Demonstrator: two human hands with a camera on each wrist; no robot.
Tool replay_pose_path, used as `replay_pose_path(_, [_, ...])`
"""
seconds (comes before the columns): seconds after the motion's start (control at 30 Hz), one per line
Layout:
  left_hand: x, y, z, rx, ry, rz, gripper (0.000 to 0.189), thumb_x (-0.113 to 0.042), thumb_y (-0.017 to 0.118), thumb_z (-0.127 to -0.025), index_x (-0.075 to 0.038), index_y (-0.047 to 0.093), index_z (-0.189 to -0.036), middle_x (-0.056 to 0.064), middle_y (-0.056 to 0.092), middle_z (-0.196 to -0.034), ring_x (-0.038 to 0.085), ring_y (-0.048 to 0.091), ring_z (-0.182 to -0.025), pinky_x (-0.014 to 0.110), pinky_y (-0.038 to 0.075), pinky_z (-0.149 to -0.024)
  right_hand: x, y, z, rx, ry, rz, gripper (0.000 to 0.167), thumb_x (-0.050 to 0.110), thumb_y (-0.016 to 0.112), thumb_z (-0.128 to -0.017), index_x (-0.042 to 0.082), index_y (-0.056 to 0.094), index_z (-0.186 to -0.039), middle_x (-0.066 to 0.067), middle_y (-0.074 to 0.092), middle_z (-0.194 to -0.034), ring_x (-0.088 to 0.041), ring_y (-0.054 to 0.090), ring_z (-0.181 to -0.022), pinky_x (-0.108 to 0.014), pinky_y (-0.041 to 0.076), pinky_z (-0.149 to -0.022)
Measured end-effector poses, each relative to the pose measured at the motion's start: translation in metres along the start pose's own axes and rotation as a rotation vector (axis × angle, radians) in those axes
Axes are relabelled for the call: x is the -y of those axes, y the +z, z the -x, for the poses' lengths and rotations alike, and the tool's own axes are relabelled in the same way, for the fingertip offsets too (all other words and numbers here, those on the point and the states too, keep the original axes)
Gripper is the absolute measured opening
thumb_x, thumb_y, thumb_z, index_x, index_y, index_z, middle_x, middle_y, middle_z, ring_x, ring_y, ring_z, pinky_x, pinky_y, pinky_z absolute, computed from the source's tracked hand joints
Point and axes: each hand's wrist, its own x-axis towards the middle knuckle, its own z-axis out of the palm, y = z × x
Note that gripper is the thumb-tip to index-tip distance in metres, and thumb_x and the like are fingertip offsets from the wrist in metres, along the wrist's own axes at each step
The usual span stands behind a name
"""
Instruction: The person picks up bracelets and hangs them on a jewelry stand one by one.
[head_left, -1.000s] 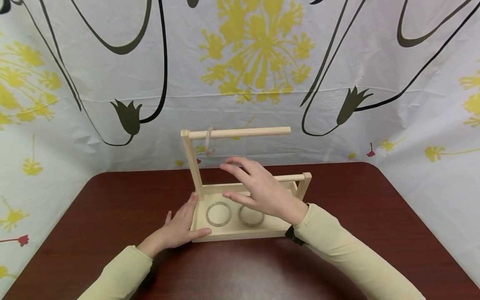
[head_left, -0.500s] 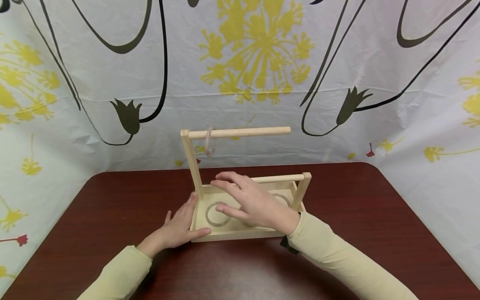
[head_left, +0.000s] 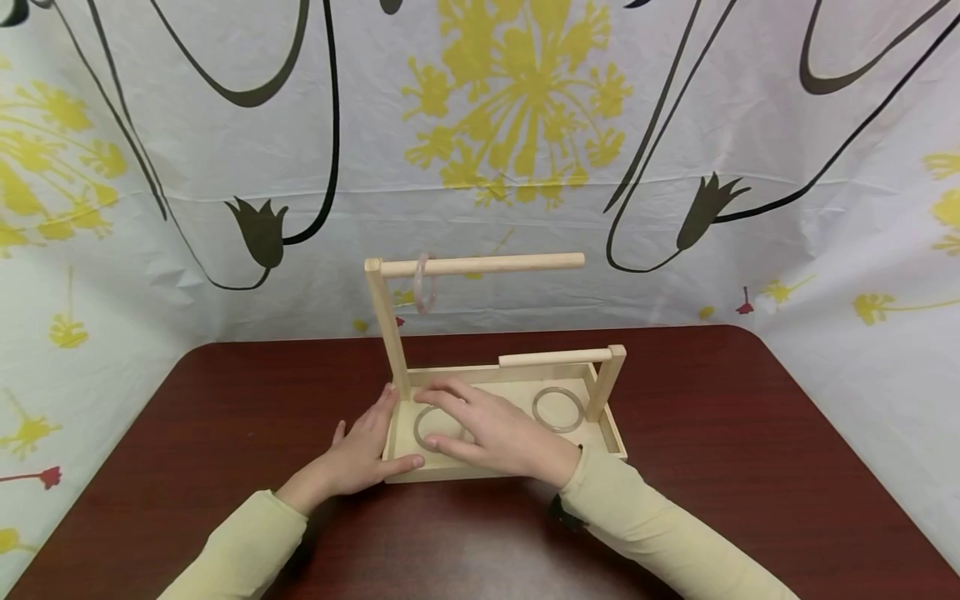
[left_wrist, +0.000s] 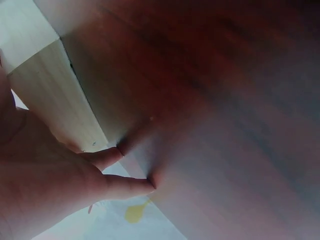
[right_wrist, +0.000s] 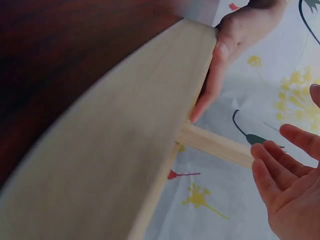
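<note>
My right hand (head_left: pixel 491 432) hovers low over the wooden tray (head_left: pixel 450 474), palm down. Its thumb and fingers are spread above a pale bangle (head_left: pixel 416 429) lying at the tray's left end, and nothing shows between them. My left hand (head_left: pixel 356 457) rests against the tray's left end, thumb over the front corner; in the left wrist view two fingertips (left_wrist: pixel 150 186) touch the table. A second bangle (head_left: pixel 558 431) lies flat near the tray's right end. One pinkish bangle (head_left: pixel 418 285) hangs on the tall upper rod (head_left: pixel 495 264). Another, in the tray's middle, is hidden under my right hand.
A shorter rod (head_left: pixel 555 357) juts leftward from a low post (head_left: pixel 606 383) at the tray's right end. The tall post (head_left: pixel 388 329) rises at the left. The dark red table (head_left: pixel 712 392) ends at a patterned white curtain (head_left: pixel 360 125).
My right hand has moved down and left, from near the hanging bangle to over the tray's left bangle. The right-end bangle has come into view. My left hand stays put.
</note>
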Motion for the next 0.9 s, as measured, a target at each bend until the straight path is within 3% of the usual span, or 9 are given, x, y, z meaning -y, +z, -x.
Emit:
replay_pose_path(0.27, [-0.001,0.000,-0.001,-0.011,0.024,0.009,0.105,-0.057,0.063,-0.087,0.004,0.008,-0.153,0.020,0.006,-0.159,0.040,0.018,-0.141,0.079,0.012,-0.094,-0.005,0.011,0.003,0.042,0.126,-0.043,0.047,0.045,0.051,-0.099,0.020,0.050,-0.139,0.001,0.045,-0.140,-0.011,0.054,-0.114,-0.032,0.052,-0.077])
replay_pose_path(0.43, [0.001,-0.001,-0.001,-0.013,0.017,-0.001,0.105,-0.058,0.063,-0.086,0.002,0.009,-0.153,0.019,0.008,-0.159,0.040,0.021,-0.140,0.078,0.014,-0.095,-0.011,0.018,0.005,0.055,0.168,-0.086,0.048,0.045,0.051,-0.099,0.021,0.049,-0.140,0.002,0.046,-0.138,-0.013,0.052,-0.117,-0.035,0.051,-0.083])
replay_pose_path(0.67, [-0.001,-0.004,0.000,-0.064,0.025,-0.064,0.109,-0.062,0.066,-0.082,0.004,0.015,-0.152,0.020,0.017,-0.157,0.042,0.025,-0.138,0.076,0.015,-0.097,-0.016,0.023,0.004,0.052,0.199,-0.137,0.050,0.041,0.054,-0.098,0.015,0.049,-0.140,-0.002,0.047,-0.138,-0.016,0.049,-0.122,-0.037,0.048,-0.091])
replay_pose_path(0.9, [-0.005,-0.009,-0.001,-0.049,0.014,-0.096,0.112,-0.064,0.065,-0.081,0.006,0.014,-0.152,0.022,0.017,-0.156,0.046,0.024,-0.137,0.075,0.013,-0.098,-0.018,0.031,0.001,0.068,0.205,-0.205,0.050,0.026,0.062,-0.094,0.009,0.050,-0.139,-0.009,0.047,-0.138,-0.022,0.047,-0.125,-0.039,0.039,-0.102])
